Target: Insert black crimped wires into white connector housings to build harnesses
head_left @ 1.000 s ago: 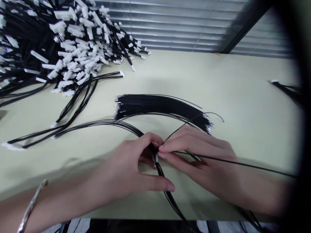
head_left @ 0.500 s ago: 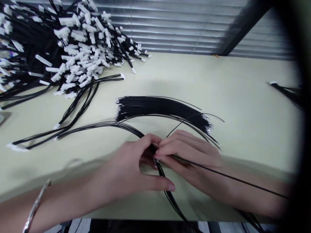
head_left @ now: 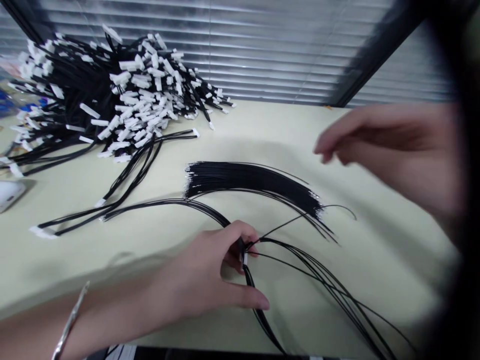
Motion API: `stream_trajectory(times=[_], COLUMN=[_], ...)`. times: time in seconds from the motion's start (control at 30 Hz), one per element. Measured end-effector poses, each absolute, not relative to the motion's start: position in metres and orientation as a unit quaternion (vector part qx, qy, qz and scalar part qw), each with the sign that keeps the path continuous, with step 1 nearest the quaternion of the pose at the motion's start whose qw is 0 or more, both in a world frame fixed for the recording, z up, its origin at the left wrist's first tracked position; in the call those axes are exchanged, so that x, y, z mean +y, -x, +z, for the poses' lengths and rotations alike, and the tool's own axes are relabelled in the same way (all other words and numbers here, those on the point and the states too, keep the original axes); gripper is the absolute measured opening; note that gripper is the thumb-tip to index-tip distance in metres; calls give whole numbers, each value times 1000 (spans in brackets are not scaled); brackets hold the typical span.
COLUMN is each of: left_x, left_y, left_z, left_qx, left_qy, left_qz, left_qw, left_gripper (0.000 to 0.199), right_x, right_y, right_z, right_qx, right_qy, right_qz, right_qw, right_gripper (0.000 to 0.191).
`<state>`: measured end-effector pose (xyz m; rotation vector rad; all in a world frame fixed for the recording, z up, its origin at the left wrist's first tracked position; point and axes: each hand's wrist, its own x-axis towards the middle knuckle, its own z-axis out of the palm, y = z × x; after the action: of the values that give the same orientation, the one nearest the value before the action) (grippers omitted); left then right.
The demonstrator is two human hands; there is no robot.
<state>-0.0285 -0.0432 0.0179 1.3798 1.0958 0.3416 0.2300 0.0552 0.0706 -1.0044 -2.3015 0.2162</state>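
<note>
My left hand [head_left: 213, 265] is closed around a bundle of thin black wires, its thumb standing away from the other fingers. Between those fingers a small white connector [head_left: 245, 258] shows, partly hidden. From it, black wires [head_left: 318, 267] fan out to the lower right, and more wires run down past the table's front edge. My right hand [head_left: 397, 155] is raised over the right side of the table, blurred, with loosely curled fingers, tips slightly apart and nothing visible in them. Beyond my left hand lies a flat bunch of cut black wires [head_left: 251, 182] with shiny metal ends.
A large heap of black cables with white connectors [head_left: 142, 110] fills the back left. In front of it lie finished-looking cable loops [head_left: 131, 175]. A white object [head_left: 10, 194] sits at the left edge. Blinds [head_left: 262, 50] stand behind the table [head_left: 123, 260].
My right hand has left the connector and moved up and right, away from the wires. My left hand keeps its hold. The view has shifted slightly, and the wires at right now lie uncovered.
</note>
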Motion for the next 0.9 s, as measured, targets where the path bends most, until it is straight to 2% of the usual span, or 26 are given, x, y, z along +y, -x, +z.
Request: stream_trajectory(times=[0.03, 0.07, 0.13, 0.17, 0.2, 0.27, 0.43, 0.7, 0.9], left_x=[-44, -44, -44, -44, -44, -44, -44, -44, -44], left_y=[28, 28, 28, 28, 28, 27, 27, 28, 27], left_z=[17, 17, 17, 17, 17, 17, 17, 19, 17], left_qx=[477, 478, 481, 483, 484, 481, 479, 490, 491], left_qy=[-602, -603, -602, -599, -597, -595, -600, -588, -588], left_qz=[152, 154, 156, 154, 154, 158, 158, 152, 158], left_qw=[622, 620, 618, 620, 621, 625, 621, 625, 623], left_gripper=[51, 50, 51, 52, 52, 53, 53, 54, 52], right_x=[62, 69, 81, 86, 91, 98, 111, 120, 104], right_y=[-221, -210, -189, -179, -171, -163, -183, -262, -240], right_z=[66, 60, 42, 33, 24, 10, -1, 2, 23], right_qx=[-872, -893, -924, -933, -939, -945, -952, -948, -943], right_qy=[401, 385, 353, 345, 334, 316, 292, 292, 302], right_qz=[47, 23, 50, 63, 71, 72, 71, 106, 91], right_qw=[275, 231, 136, 76, 54, 37, 68, 68, 111], right_gripper=[13, 21, 62, 75, 80, 71, 42, 36, 31])
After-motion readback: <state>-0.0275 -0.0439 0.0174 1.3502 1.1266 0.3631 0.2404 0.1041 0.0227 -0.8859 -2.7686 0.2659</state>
